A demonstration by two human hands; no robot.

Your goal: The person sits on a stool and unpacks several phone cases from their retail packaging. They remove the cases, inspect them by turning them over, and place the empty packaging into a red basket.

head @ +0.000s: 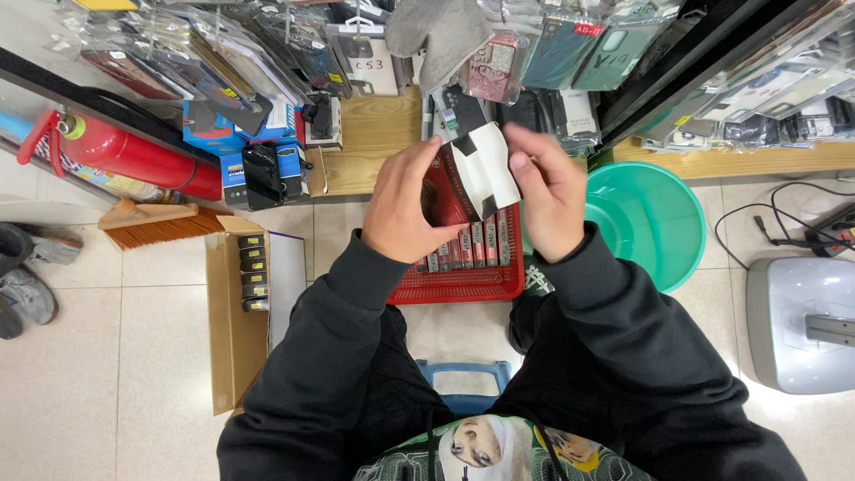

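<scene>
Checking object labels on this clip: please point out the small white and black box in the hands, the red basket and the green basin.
white and black box (485,169), head view, white front face.
red basket (463,283), head view, near rim.
green basin (655,218), head view, inner wall.

Red basket (463,283) — near half hidden by hands.
</scene>
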